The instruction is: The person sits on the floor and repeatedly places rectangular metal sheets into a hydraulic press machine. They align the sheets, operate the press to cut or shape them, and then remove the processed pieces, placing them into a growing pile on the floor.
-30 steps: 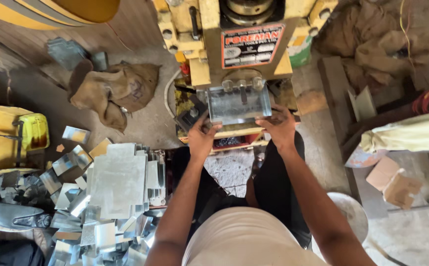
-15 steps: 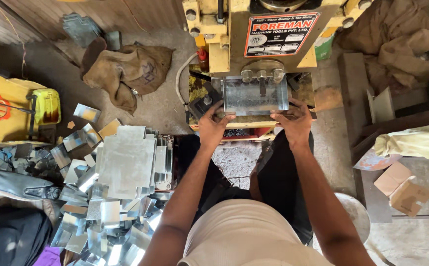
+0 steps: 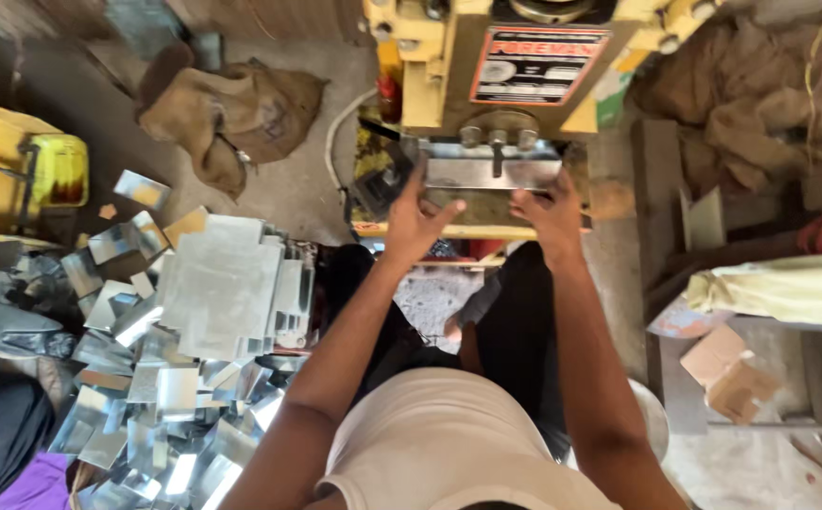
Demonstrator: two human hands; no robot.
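While the person sits in front of the yellow press machine (image 3: 515,66), both hands hold a flat shiny metal sheet (image 3: 492,172) under the machine's top part. The left hand (image 3: 414,219) has its fingers clamped on the sheet's left end, and the right hand (image 3: 550,210) grips the right end. The sheet lies flat, with its long side running left to right. It looks like the lining-up step; next it needs a steady, straight hold.

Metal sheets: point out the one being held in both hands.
The shiny metal sheet under the yellow press, gripped at its ends by the left hand and right hand. The other sheets lie piled on the floor.
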